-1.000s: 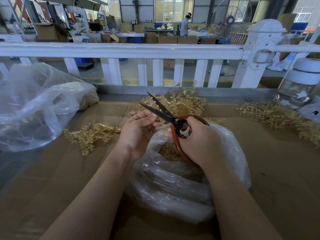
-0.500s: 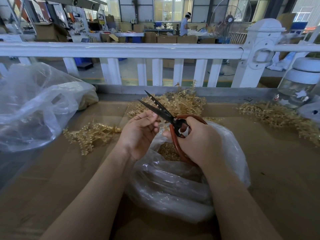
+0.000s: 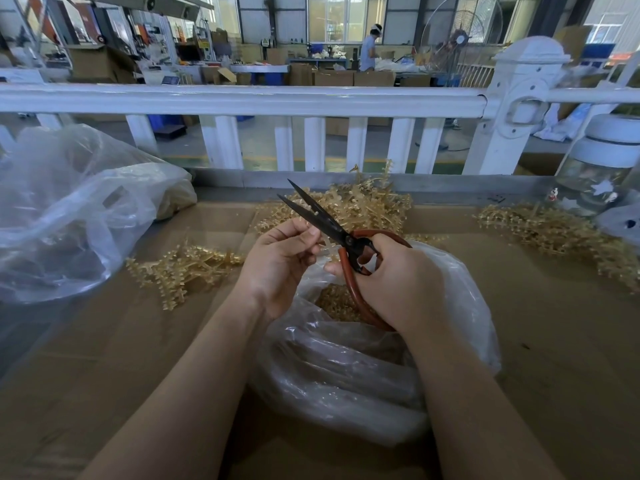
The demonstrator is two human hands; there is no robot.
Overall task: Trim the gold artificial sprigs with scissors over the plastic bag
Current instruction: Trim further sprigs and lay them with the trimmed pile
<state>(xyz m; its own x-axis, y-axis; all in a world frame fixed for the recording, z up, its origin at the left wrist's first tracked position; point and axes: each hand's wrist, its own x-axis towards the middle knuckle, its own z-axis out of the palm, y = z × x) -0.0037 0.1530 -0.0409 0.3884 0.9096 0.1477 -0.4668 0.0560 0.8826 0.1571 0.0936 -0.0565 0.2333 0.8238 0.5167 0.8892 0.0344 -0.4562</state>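
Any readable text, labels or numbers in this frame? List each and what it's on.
None readable.
Signs and posters on the far wall: too small and blurred.
Boxes in the background: no legible print.
Jar, scissors, bag: no lettering visible.

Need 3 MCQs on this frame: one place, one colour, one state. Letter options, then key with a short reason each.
1. Where is the plastic bag that catches the trimmings?
A. on the white railing
B. under both hands
C. beside the glass jar

2. What colour are the handles of the scissors?
A. reddish-brown
B. blue
C. white

3. How do the scissor blades stand?
A. shut
B. hidden in the bag
C. apart

Key: 1 B, the bag lies on the cardboard below the left hand and right hand. 2 A, the loops in the right hand are reddish-brown. 3 C, the two dark tips are parted.
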